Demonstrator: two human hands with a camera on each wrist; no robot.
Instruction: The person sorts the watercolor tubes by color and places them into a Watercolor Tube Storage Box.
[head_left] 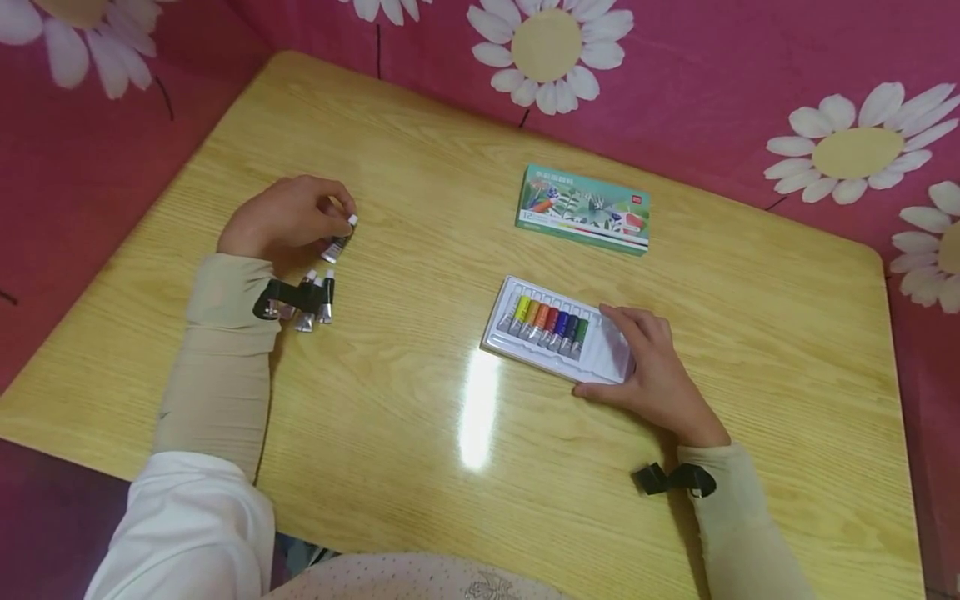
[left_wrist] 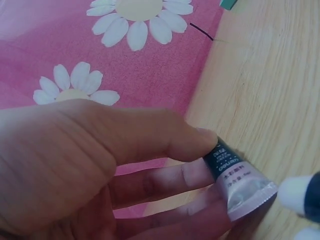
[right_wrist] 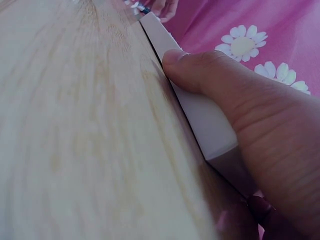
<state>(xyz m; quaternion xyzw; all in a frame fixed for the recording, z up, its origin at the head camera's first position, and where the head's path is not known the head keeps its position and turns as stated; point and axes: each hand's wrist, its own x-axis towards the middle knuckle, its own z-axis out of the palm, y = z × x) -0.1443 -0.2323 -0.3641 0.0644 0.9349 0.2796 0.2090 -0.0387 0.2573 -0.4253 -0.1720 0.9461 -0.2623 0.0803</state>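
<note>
Between thumb and fingers, my left hand (head_left: 288,212) pinches a small dark paint tube (head_left: 337,244) by its capped end. In the left wrist view this paint tube (left_wrist: 232,172) has a dark green-black label, and its silver crimped end points away from the thumb. Below that hand lie several more dark tubes with white caps (head_left: 327,296), partly hidden by the wrist strap. My right hand (head_left: 660,375) grips the right end of a white plastic tray (head_left: 517,346), thumb along the near side. Several coloured tubes (head_left: 551,321), yellow through green, fill the tray's left part; bare slots show at its right.
A flat green printed paint box (head_left: 581,212) lies behind the tray on the wooden table (head_left: 405,400). Pink cloth with white daisies (head_left: 705,100) rises behind the table's back edge. Black straps with small mounts sit on both wrists.
</note>
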